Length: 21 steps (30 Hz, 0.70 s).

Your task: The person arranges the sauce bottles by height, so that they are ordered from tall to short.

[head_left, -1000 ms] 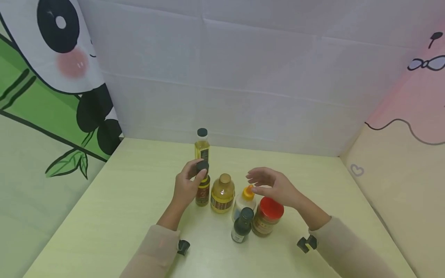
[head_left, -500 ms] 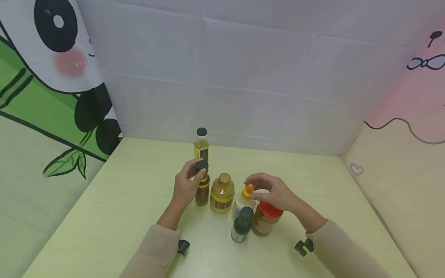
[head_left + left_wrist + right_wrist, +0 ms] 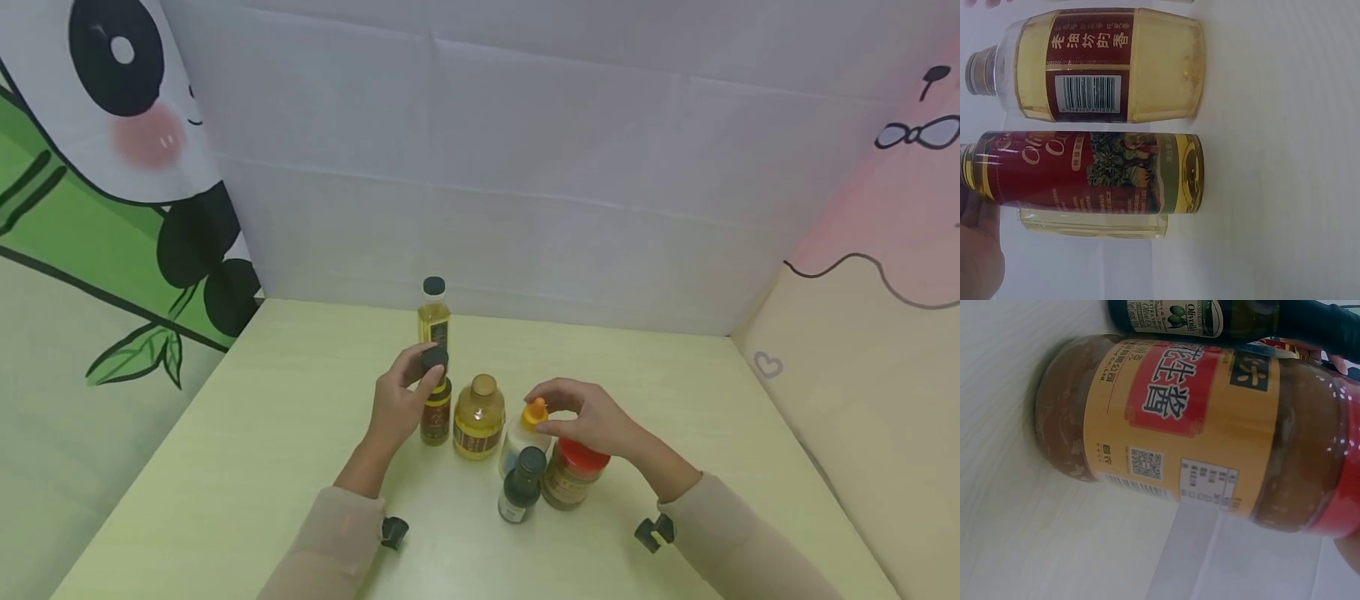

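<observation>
My left hand [image 3: 400,398] grips the black cap of a red-labelled olive oil bottle [image 3: 436,418], thumb on the near side. The left wrist view shows this olive oil bottle [image 3: 1079,169] standing on the table beside a round-shouldered oil bottle [image 3: 1166,69]. At the right, my right hand [image 3: 592,421] pinches the orange nozzle cap of a white squeeze bottle [image 3: 517,437] between thumb and fingers. That hand reaches over a red-lidded peanut butter jar [image 3: 572,483], which fills the right wrist view and hides the squeeze bottle's body there.
A small dark green bottle [image 3: 521,487] stands in front of the squeeze bottle. A tall clear oil bottle [image 3: 433,321] is behind the olive oil. The round oil bottle [image 3: 480,421] stands between my hands. A white cloth wall [image 3: 480,208] closes the table's back edge.
My right hand has come down and left from above the squeeze bottle, and its thumb and fingers have closed in around the orange nozzle. My left hand stays on the black cap.
</observation>
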Tool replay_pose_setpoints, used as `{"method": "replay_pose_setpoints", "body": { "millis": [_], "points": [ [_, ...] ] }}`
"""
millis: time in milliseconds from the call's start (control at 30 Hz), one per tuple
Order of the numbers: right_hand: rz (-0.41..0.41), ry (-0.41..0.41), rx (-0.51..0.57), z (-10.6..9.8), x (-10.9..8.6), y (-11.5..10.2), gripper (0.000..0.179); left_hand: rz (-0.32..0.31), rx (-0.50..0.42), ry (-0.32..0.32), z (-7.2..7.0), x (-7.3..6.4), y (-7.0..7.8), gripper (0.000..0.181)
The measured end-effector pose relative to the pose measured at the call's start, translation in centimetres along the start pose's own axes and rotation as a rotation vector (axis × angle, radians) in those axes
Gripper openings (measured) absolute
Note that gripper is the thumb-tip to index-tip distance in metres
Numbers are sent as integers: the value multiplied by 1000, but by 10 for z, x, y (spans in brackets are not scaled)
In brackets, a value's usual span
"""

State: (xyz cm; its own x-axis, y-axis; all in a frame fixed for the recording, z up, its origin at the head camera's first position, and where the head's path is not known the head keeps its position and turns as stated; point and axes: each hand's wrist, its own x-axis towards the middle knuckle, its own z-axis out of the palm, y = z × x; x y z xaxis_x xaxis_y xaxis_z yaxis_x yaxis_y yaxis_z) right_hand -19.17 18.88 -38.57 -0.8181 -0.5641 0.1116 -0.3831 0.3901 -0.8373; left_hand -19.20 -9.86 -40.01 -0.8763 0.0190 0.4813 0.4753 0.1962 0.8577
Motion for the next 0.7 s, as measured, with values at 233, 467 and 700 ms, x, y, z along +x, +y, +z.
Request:
{"method": "replay_pose_setpoints", "body": {
  "millis": [233, 467, 700],
  "points": [
    [-23, -1, -43, 1, 1, 1, 38, -27, -9, -71, -5, 2, -1, 36],
    [-53, -11, -50, 1, 1, 2, 38, -65, -7, -104, -5, 6, -28, 41],
    [-65, -12, -46, 1, 1, 6, 37, -93, -53, -94, -6, 7, -40, 41]
  ]
}}
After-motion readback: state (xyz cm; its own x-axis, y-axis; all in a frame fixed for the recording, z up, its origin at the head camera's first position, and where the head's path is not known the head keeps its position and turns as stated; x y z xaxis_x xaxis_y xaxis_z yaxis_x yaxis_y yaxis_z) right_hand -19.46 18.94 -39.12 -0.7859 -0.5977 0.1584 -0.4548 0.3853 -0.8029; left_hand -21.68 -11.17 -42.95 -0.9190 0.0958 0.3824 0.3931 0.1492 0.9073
